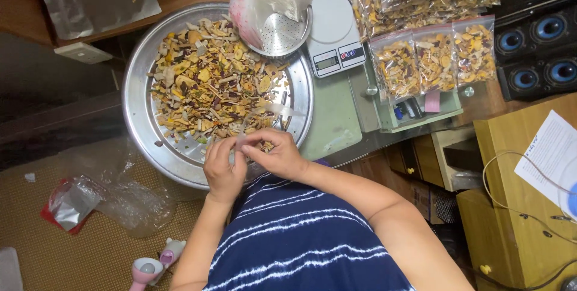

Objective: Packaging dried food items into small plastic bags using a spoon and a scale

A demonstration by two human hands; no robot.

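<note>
Both hands meet at lower centre of the frame, over the near rim of the round metal tray [139, 124]: left hand [223, 168] and right hand [277, 156] each pinch shut on a small clear bag [265, 112] that stretches up over the dried fruit mix [210, 84]. The film looks thin and slack, so a loose pinch could probably let it slip or tip pieces past the rim onto the floor. The strainer cup [273, 12] leans on the far rim at upper centre, and a bump could knock it.

Both hands, the left hand [223, 169] and right hand [277, 154], meet over the near rim of a round metal tray [139, 124] heaped with dried mixed pieces [210, 84], pinching a clear plastic bag [273, 111], beside a white kitchen scale [333, 30] and filled bags [433, 57].
</note>
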